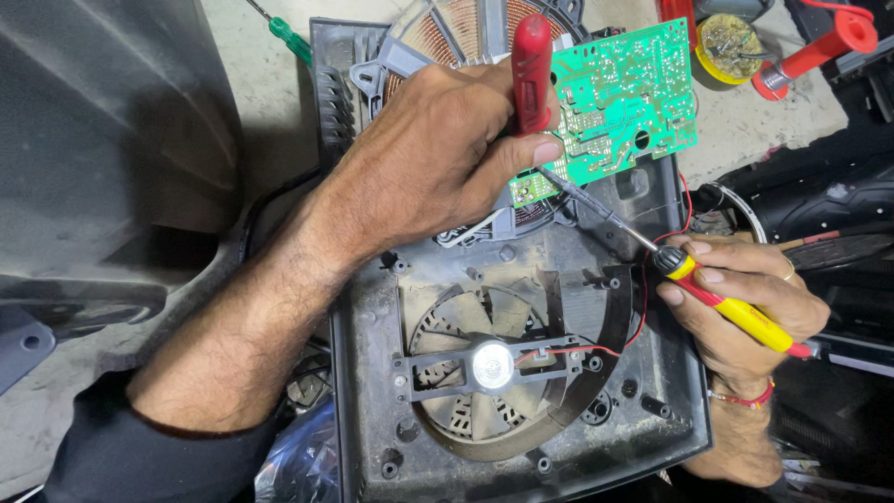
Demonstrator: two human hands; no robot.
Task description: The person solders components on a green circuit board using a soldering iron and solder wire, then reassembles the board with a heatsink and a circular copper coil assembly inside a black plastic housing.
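My left hand [438, 154] is closed around a red-handled tool [532, 74] held upright, its thumb resting at the lower left edge of a green circuit board [624, 93]. My right hand [745, 298] grips a soldering iron with a yellow and red handle [736, 312]. Its thin metal shaft [601, 212] slants up and left to the board's lower left corner, just under my left thumb. The board stands tilted over the top of an opened dark plastic appliance housing [652, 438].
A dusty cooling fan [489, 365] with a red wire sits in the housing. A copper coil [456, 28] lies behind my left hand. A green-handled screwdriver [291, 39], a yellow round tin [728, 42] and a red tool [819, 47] lie at the back.
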